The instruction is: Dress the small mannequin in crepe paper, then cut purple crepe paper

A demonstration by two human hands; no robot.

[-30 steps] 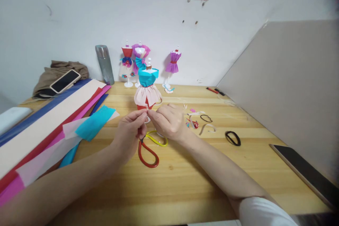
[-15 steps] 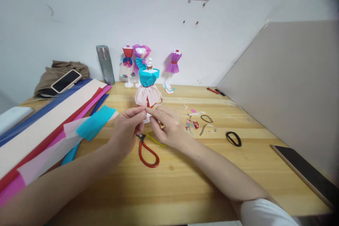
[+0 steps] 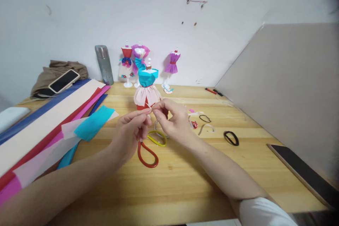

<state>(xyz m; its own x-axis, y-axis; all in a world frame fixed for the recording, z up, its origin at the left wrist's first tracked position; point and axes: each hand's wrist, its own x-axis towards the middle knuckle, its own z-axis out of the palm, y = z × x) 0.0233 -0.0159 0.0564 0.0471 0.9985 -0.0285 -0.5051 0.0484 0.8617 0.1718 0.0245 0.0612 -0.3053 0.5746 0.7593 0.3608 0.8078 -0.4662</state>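
Note:
Above the table my left hand (image 3: 131,129) and my right hand (image 3: 176,122) meet fingertip to fingertip, both closed in a pinch. A thin pale strip (image 3: 148,105) shows at their fingertips; most of it is hidden. Just behind stands a small dress form (image 3: 148,77) with a turquoise paper top, a pale pink skirt and red beneath. Under my hands lie scissors with one red handle (image 3: 150,165) and one yellow handle (image 3: 164,140); their blades are covered. A pale curved band (image 3: 156,127) shows between the hands, and I cannot tell whether it joins the strip.
Dressed forms (image 3: 173,63) stand by the wall, beside a grey flask (image 3: 104,65). Crepe paper sheets (image 3: 53,113) cover the left side, near a phone (image 3: 64,81) on brown cloth. Rightward lie paper scraps (image 3: 194,124), a black band (image 3: 231,138) and a dark tablet-like device (image 3: 296,171).
My right hand has drawn up and slightly right, its fingers now more bent. The pale strip has come into sight at the fingertips. My left hand has shifted a little to the right.

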